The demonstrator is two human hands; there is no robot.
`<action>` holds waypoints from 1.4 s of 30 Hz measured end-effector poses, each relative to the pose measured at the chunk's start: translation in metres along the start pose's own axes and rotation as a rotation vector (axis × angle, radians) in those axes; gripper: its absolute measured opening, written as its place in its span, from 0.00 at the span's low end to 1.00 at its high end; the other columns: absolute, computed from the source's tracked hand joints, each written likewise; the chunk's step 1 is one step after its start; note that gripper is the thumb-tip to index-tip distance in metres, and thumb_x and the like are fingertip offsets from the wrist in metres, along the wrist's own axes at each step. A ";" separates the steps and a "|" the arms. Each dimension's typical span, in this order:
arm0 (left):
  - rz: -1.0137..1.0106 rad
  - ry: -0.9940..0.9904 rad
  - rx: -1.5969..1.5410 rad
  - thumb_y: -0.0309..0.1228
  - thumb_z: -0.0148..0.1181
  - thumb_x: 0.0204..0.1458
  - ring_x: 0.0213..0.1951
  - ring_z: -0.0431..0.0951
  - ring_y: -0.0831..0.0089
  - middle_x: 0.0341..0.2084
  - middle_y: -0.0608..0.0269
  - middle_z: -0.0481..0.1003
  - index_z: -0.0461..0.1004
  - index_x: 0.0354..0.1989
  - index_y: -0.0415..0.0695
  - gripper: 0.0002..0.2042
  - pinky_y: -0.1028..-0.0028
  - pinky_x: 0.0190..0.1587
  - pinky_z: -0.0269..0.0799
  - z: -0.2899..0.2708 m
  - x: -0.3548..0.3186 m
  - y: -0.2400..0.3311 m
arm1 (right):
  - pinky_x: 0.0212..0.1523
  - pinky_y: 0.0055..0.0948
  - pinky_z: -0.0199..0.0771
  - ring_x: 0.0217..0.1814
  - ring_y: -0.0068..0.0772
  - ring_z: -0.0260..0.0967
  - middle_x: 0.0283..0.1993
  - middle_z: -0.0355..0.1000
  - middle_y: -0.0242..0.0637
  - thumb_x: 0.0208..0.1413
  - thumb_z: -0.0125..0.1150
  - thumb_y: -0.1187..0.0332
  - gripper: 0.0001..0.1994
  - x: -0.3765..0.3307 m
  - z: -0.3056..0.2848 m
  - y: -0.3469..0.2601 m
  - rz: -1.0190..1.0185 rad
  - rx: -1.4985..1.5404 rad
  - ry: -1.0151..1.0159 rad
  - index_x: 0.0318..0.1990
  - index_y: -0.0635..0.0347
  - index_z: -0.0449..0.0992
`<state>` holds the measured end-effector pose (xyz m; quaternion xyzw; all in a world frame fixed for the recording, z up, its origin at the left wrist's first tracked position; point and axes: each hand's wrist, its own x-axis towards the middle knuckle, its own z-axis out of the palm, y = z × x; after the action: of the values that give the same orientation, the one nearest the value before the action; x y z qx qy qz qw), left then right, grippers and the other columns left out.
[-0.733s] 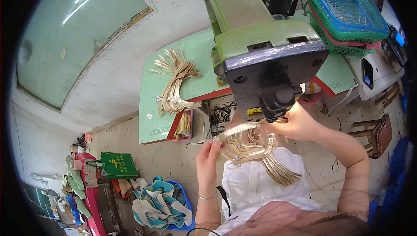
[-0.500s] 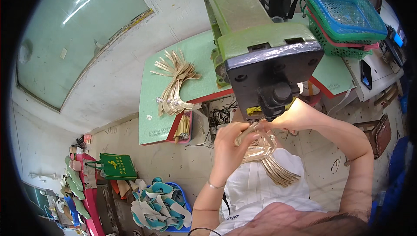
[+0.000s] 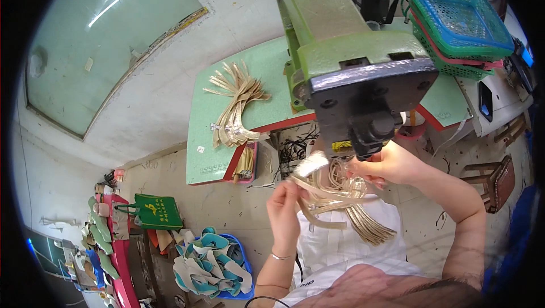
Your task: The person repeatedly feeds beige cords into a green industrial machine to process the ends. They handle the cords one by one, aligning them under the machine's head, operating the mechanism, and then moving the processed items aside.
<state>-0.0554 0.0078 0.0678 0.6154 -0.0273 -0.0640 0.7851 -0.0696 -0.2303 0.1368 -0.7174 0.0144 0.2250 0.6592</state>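
Observation:
Below the black head of a green sewing-type machine (image 3: 340, 53), a bundle of thin gold straps (image 3: 369, 223) hangs in front of my white clothing. My left hand (image 3: 285, 209) pinches a gold strap at the bundle's left side, with loose strap ends trailing under the fingers. Close under the machine head, my right hand (image 3: 392, 163) is closed at the top of the bundle, fingers bent against the looped straps; its fingertips are partly hidden. On the green table (image 3: 198, 109) lies a second bunch of gold straps (image 3: 233, 132), fanned out at its far end.
Stacked plastic baskets (image 3: 454, 19) stand at the back right, near a phone (image 3: 485, 101). A wooden stool (image 3: 494, 183) is at the right. Lower left are a blue basin (image 3: 248, 271) of teal and white cut pieces and a green bag (image 3: 156, 211).
My left hand has moved slightly down and away from the machine head, drawing a strap out leftward. The right hand stays near the head. The whole view has shifted a little.

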 end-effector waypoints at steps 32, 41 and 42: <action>0.478 -0.566 1.383 0.46 0.62 0.43 0.32 0.75 0.61 0.29 0.57 0.73 0.75 0.34 0.40 0.20 0.67 0.36 0.71 -0.063 0.024 -0.066 | 0.42 0.36 0.60 0.41 0.43 0.64 0.35 0.65 0.39 0.46 0.60 0.72 0.07 0.078 0.081 0.226 -0.329 -0.543 0.188 0.32 0.61 0.69; -0.017 -0.634 0.978 0.41 0.58 0.49 0.36 0.76 0.64 0.37 0.59 0.76 0.73 0.45 0.44 0.18 0.71 0.41 0.70 -0.056 0.038 -0.035 | 0.35 0.31 0.66 0.31 0.39 0.66 0.30 0.64 0.39 0.52 0.55 0.74 0.07 0.078 0.070 0.188 -0.461 -0.421 0.315 0.39 0.62 0.71; -0.001 -0.615 0.919 0.40 0.57 0.50 0.36 0.76 0.63 0.37 0.58 0.76 0.73 0.46 0.43 0.18 0.71 0.42 0.70 -0.056 0.041 -0.037 | 0.35 0.29 0.66 0.31 0.35 0.66 0.30 0.64 0.38 0.53 0.55 0.73 0.06 0.075 0.065 0.175 -0.392 -0.392 0.305 0.38 0.63 0.71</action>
<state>-0.0102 0.0478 0.0172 0.8477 -0.2803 -0.2226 0.3916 -0.0776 -0.1707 -0.0552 -0.8452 -0.0690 -0.0182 0.5296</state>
